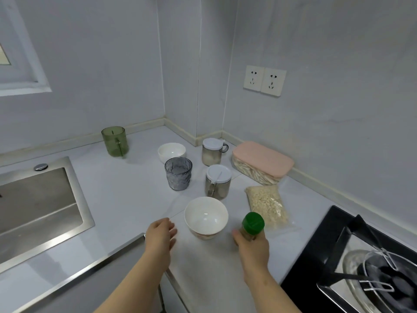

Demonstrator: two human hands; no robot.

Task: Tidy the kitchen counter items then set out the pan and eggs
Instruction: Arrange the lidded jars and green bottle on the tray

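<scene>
The right hand [252, 243] grips a green-capped spice jar [251, 225] for tidying; the left hand [161, 233], fingers relaxed and empty, reaches toward the white bowl [205, 216] between them.

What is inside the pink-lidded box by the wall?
The pink-lidded box shows pale stick-like pieces through its clear side; the opaque lid covers everything from above.

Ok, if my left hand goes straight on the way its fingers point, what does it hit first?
Probably the left rim of the near white bowl. Your left hand is open beside it; depth is unclear, so it might slip past toward the grey glass.
</scene>
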